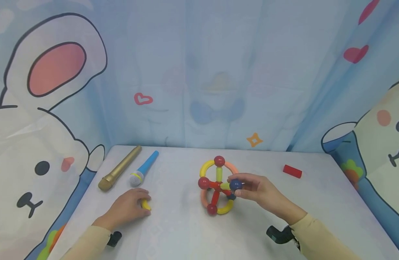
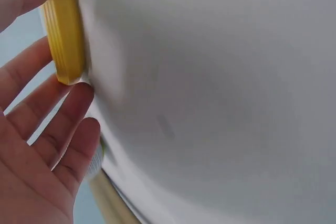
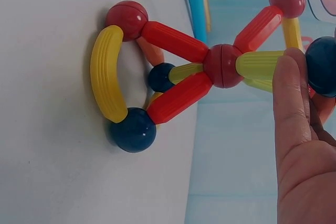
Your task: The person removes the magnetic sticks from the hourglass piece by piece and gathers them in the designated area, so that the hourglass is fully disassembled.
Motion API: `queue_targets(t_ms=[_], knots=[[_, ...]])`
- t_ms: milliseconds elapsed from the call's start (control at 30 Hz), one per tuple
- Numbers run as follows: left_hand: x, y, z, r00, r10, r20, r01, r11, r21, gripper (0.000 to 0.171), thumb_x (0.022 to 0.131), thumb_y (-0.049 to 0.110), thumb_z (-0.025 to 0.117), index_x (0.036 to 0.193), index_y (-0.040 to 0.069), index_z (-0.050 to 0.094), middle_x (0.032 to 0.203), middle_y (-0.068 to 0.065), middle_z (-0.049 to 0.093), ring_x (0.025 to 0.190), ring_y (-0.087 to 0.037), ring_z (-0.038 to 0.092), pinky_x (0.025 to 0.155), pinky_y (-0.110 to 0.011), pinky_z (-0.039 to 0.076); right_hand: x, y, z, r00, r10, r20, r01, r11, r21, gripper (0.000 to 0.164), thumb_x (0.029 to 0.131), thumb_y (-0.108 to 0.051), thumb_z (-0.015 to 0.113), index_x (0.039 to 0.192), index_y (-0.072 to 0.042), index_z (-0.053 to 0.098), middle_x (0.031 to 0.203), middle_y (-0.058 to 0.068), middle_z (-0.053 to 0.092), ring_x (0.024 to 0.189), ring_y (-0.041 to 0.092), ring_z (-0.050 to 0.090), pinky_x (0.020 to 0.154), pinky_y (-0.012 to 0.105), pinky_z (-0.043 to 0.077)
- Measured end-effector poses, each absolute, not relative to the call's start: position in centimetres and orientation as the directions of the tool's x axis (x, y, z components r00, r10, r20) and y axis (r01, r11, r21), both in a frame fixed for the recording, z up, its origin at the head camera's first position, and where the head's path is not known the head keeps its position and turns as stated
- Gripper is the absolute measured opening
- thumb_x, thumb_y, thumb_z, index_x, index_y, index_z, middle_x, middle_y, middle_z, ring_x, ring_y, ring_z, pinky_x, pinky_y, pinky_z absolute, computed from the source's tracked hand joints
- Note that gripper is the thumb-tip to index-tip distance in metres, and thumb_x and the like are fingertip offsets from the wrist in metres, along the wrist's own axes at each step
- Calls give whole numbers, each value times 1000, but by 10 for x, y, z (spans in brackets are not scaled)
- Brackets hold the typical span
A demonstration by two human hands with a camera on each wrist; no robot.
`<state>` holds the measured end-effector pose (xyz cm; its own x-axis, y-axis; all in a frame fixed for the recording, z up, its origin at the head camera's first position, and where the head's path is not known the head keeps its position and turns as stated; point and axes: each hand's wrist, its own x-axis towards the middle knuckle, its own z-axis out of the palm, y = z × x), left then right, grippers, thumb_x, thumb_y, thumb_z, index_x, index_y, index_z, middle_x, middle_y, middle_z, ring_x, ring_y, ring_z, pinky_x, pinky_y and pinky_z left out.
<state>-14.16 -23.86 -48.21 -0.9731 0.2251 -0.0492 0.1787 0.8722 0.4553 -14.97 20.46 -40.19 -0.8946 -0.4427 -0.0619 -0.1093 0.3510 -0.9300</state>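
Observation:
At the left of the table, my left hand (image 1: 128, 207) pinches a yellow magnetic building stick (image 2: 65, 32) between thumb and fingers, close to the tabletop. My right hand (image 1: 259, 191) holds a dark blue ball (image 1: 236, 185) between thumb and fingers. That ball sits at the end of a light green stick (image 3: 260, 65), which joins a red centre ball (image 3: 223, 65). They belong to a standing structure of magnetic sticks and balls. Its base has curved yellow (image 3: 107, 74) and orange sticks linking red (image 3: 127, 20) and blue balls (image 3: 134, 130); straight red sticks (image 3: 178, 98) slope up to the centre.
A gold microphone-shaped toy (image 1: 119, 169) and a blue toy microphone (image 1: 147, 164) lie at the table's back left. A red block (image 1: 292, 171) lies at the right. Behind the white table (image 1: 173, 231) hangs a blue cartoon-printed curtain (image 1: 219, 72).

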Motion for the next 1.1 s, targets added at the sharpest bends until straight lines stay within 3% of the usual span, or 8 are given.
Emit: queue_targets(t_ms=[200, 400, 600, 700, 933, 1100], knots=[[-140, -244, -478, -968, 241, -63, 194, 888, 417, 47, 73, 30, 89, 115, 19, 73, 131, -1, 62, 125, -26, 54, 104, -46, 43, -149, 204, -402, -896, -440, -60, -111, 353, -929, 43, 92, -22, 73, 134, -15, 62, 127, 12, 61, 112, 31, 62, 87, 36, 56], [-141, -228, -462, -955, 288, 66, 293, 894, 338, 56, 73, 40, 87, 122, 19, 69, 131, -3, 61, 120, -28, 57, 97, -49, 48, -149, 203, -403, -890, -453, -42, -139, 359, -923, 42, 94, -21, 72, 133, -15, 61, 127, 12, 60, 112, 32, 62, 88, 35, 56], [-149, -162, -416, -917, 395, 58, 332, 673, 661, 79, 81, 39, 83, 149, 29, 45, 147, 4, 47, 123, -20, 55, 95, -42, 50, -150, 203, -403, -892, -450, -38, -143, 361, -922, 45, 92, -26, 73, 134, -14, 60, 128, 11, 59, 112, 31, 62, 88, 35, 56], [-159, -126, -406, -882, 469, 34, 313, 532, 787, 88, 84, 36, 82, 156, 33, 31, 151, 1, 43, 124, -19, 55, 99, -41, 48, -150, 204, -403, -893, -447, -45, -127, 348, -929, 44, 93, -24, 73, 134, -16, 60, 131, 11, 58, 114, 31, 62, 89, 37, 55], [-168, -88, -414, -847, 531, 32, 250, 345, 904, 84, 87, 21, 79, 156, 33, 32, 140, 0, 55, 120, -20, 59, 95, -38, 52, -150, 201, -403, -888, -457, -42, -121, 322, -939, 46, 93, -25, 73, 136, -19, 58, 134, 13, 58, 115, 31, 62, 90, 37, 55], [-165, -80, -416, -864, 502, 47, 225, 299, 927, 80, 89, 18, 77, 155, 32, 33, 130, 0, 61, 115, -22, 62, 88, -36, 55, -147, 201, -403, -907, -415, -68, -72, 312, -947, 64, 91, -26, 75, 147, -24, 45, 136, 13, 58, 121, 32, 59, 94, 45, 52]])
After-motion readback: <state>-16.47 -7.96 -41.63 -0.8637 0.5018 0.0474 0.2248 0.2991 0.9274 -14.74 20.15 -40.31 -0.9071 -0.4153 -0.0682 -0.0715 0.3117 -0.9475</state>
